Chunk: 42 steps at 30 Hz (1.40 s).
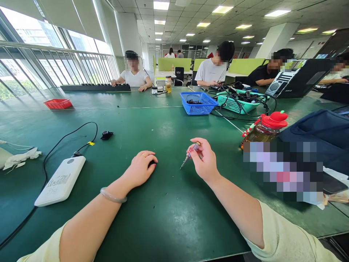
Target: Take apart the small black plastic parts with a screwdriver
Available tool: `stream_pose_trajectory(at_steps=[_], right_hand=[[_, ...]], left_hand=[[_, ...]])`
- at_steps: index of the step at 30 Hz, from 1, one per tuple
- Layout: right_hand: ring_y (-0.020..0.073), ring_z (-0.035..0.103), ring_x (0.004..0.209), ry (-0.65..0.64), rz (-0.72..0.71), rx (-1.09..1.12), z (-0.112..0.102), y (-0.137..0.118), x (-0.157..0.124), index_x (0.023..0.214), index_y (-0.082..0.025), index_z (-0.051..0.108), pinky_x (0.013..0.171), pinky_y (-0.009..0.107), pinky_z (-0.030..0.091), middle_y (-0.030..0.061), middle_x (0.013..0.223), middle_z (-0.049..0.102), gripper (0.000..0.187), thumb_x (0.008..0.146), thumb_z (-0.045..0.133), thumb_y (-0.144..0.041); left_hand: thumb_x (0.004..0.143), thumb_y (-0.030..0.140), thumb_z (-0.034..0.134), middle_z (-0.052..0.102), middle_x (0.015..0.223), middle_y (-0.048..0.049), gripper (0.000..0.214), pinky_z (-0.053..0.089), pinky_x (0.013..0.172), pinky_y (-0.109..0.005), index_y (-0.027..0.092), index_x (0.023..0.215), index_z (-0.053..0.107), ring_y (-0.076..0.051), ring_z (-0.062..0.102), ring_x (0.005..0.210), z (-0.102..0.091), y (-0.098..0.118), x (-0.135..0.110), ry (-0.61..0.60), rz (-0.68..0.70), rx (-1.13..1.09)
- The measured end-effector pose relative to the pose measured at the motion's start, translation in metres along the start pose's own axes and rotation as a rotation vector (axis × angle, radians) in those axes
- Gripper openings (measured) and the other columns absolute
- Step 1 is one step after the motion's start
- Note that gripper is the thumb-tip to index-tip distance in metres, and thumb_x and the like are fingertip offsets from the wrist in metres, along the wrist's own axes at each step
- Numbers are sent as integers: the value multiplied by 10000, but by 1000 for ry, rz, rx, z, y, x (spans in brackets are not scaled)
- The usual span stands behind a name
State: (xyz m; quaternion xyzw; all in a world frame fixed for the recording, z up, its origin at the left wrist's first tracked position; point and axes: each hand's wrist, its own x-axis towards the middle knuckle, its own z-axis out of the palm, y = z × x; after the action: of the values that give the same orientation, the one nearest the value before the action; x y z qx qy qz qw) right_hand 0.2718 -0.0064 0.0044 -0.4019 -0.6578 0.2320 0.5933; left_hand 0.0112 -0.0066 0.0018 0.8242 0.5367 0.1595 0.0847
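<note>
The green table (136,123) is stretching out before me, and a black computer case (302,80) is leaning at its far right. A dark blue bag (317,127) is lying nearer, while a blue basket (197,109) is standing towards the far side. To my left a white power bank (61,181) is trailing a black cable. My left hand (141,167) is resting on the table, fingers curling close together; whether they are holding anything I cannot tell. My right hand's (204,160) fingers are clamping a slim screwdriver (188,157), its tip slanting down leftward, between my hands. Beyond my left hand a small black packet (107,135) is lying
</note>
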Motion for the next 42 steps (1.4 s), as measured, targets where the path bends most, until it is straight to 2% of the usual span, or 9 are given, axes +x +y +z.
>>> stream_pose_trajectory(at_steps=[2,6,10,13,19,27,32,38,42], right_hand=[[172,693,740,0,18,5,-1,1,1,1153,-257,560,688,352,605,12,827,685,216,940,544,-292],[177,697,750,-11,48,12,-1,1,1,1149,-256,562,694,358,611,15,834,683,221,933,549,-298],[182,704,761,-24,62,8,0,-1,0,1145,-258,566,699,361,613,15,836,685,218,931,550,-296],[184,708,766,-21,61,11,0,-2,1,1143,-258,565,704,366,615,15,835,685,220,927,552,-297],[179,709,751,-5,68,6,0,-1,2,1131,-254,568,704,364,621,11,819,686,222,915,557,-305],[169,703,736,9,30,-20,-1,-3,0,1156,-254,562,685,346,618,6,827,687,243,916,557,-284],[162,692,706,8,24,-9,-1,-5,0,1176,-258,545,651,328,615,-2,821,678,265,912,564,-273],[158,684,701,-1,21,-1,-2,-7,0,1167,-257,547,649,325,612,0,823,675,253,915,558,-265],[156,678,679,-11,29,2,-2,-8,1,1165,-260,547,634,324,608,-7,811,664,247,920,561,-289]], left_hand=[[923,283,490,666,1342,-101,258,400,1160,-507,216,1028,715,-295,553,1313,-10,-28,1,20,-90,58],[931,292,452,638,1403,-101,346,407,1142,-528,221,1135,722,-326,541,1336,-32,-82,-4,84,-408,180],[946,343,441,606,1445,-143,464,456,1076,-534,179,1323,658,-390,530,1334,-45,-108,-11,131,-619,257],[951,311,426,613,1433,-165,489,478,1047,-510,160,1365,638,-383,575,1284,-48,-109,-11,126,-641,271],[926,253,449,635,1401,-134,445,504,1000,-526,227,1293,700,-376,621,1210,-50,-101,-5,183,-654,263],[894,225,472,648,1352,-103,412,483,1076,-425,192,1216,727,-299,601,1237,-54,-86,-5,373,-477,176],[887,260,504,694,1303,-76,374,450,1127,-443,226,1160,758,-294,605,1247,-65,-78,-11,403,-498,137],[940,258,433,722,1267,-91,443,505,998,-447,195,1262,731,-318,653,1145,-93,-76,-21,237,-708,177],[949,263,388,768,1061,-88,488,522,847,-381,182,1311,706,-287,691,945,-103,-78,-25,106,-770,218]])
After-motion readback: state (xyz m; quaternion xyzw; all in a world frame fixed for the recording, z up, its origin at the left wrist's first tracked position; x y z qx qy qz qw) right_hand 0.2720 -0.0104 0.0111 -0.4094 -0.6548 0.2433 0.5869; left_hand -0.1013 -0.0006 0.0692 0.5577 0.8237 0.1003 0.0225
